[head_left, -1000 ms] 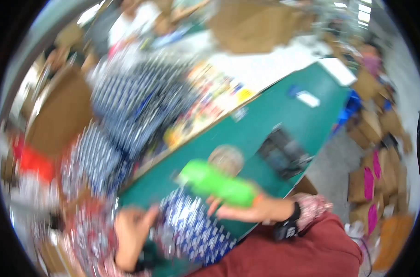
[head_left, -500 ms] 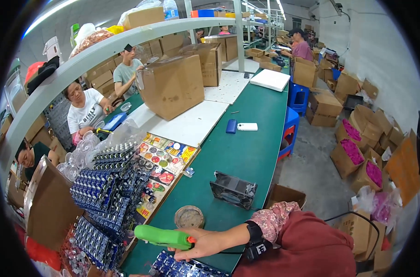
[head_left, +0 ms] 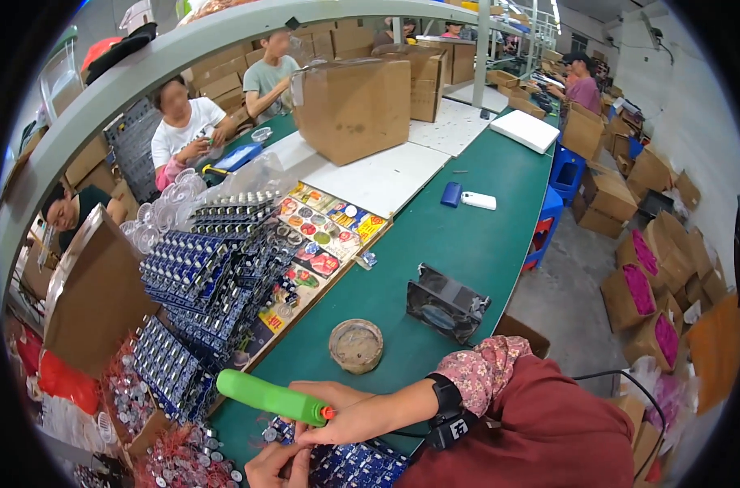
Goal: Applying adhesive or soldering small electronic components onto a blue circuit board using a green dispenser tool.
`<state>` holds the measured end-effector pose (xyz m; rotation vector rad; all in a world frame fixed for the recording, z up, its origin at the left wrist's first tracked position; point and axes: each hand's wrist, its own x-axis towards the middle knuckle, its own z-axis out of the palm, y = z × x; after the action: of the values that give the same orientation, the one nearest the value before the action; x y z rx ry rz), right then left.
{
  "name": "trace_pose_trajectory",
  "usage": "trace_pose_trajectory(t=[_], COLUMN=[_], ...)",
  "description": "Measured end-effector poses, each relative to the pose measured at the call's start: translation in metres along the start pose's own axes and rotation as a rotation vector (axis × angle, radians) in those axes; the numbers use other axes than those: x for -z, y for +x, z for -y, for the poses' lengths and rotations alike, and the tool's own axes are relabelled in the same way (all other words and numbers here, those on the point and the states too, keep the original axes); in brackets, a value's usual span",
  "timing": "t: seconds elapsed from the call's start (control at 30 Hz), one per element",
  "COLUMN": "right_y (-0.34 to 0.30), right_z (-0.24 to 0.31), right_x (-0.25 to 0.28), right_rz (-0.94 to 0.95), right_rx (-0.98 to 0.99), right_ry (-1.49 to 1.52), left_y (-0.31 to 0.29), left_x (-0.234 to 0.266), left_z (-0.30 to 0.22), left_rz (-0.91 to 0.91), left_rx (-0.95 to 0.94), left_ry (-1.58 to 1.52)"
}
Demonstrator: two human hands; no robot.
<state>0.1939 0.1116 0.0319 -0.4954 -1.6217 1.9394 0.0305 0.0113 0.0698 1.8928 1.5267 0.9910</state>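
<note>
My right hand (head_left: 347, 411) is closed round a green gun-shaped tool (head_left: 264, 396) with a red trigger; its working tip is hidden. Beneath it lies a blue circuit board panel (head_left: 358, 465) with rows of small parts. My left hand (head_left: 279, 467) has its fingers pinched together at the panel's left edge, close to my right fingers; what they pinch is hidden. A small round metal part (head_left: 270, 434) shows beside them. Just beyond my right hand sits a round shallow dish (head_left: 356, 346) with a brownish filling.
Stacked blue circuit boards (head_left: 187, 268) lie at the left, above a heap of metal discs with red wires (head_left: 187, 459). A black square fan (head_left: 447, 302) stands on the green table (head_left: 435, 220). A large carton (head_left: 354, 110) and co-workers are farther off.
The view has shifted, so the table items sit farther right. My left hand has come into view from the lower edge, up to my right hand, which still grips the green tool.
</note>
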Motion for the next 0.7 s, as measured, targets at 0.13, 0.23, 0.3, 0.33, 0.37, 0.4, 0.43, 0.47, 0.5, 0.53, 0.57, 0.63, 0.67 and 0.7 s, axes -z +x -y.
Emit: trace_pose_trajectory(t=[0.13,0.23,0.3,0.33,0.37,0.4,0.43,0.47,0.5,0.53,0.57,0.63,0.67,0.7], right_y=[0.0,-0.003,-0.004,-0.003,-0.003,-0.002,-0.001,0.001,0.002,0.001,0.001,-0.003,-0.003,-0.003], right_z=[-0.004,-0.004,-0.005,-0.005,-0.005,-0.005,-0.009,-0.014,-0.021,-0.022,-0.026,-0.02,-0.02,-0.025], right_x=[0.007,0.007,0.006,0.005,0.004,0.003,0.002,0.003,-0.003,0.002,0.006,0.01,0.012,0.017], right_rz=[-0.05,-0.1,-0.094,-0.092,-0.053,-0.011,0.006,-0.055,-0.111,-0.084,-0.074,-0.119,-0.14,-0.143], right_rx=[-0.103,-0.083,-0.097,-0.102,-0.114,-0.126,-0.144,-0.03,0.073,0.043,0.069,0.067,0.037,0.182], right_ry=[0.006,0.019,0.01,0.014,0.022,0.032,0.046,0.013,-0.007,0.114,0.173,0.082,0.057,-0.026], left_y=[-0.004,-0.007,-0.008,-0.009,-0.009,-0.009,-0.009,-0.009,-0.005,-0.007,-0.005,-0.001,0.001,0.006], left_x=[0.008,0.012,0.01,0.009,0.008,0.008,0.009,0.009,0.002,0.009,0.01,0.007,0.006,0.005], left_z=[0.01,0.015,0.016,0.018,0.019,0.02,0.02,0.022,0.032,0.036,0.034,0.036,0.039,0.037], left_rz=[0.039,0.032,0.038,0.033,0.029,0.028,0.0,-0.031,-0.137,-0.06,-0.02,-0.041,-0.02,0.024], left_rx=[0.118,0.357,0.387,0.353,0.321,0.333,0.37,0.412,0.292,0.275,0.326,0.216,0.202,0.184], left_ry=[-0.057,-0.3,-0.304,-0.229,-0.154,-0.154,-0.189,-0.222,-0.136,-0.045,-0.075,-0.098,-0.103,-0.12])
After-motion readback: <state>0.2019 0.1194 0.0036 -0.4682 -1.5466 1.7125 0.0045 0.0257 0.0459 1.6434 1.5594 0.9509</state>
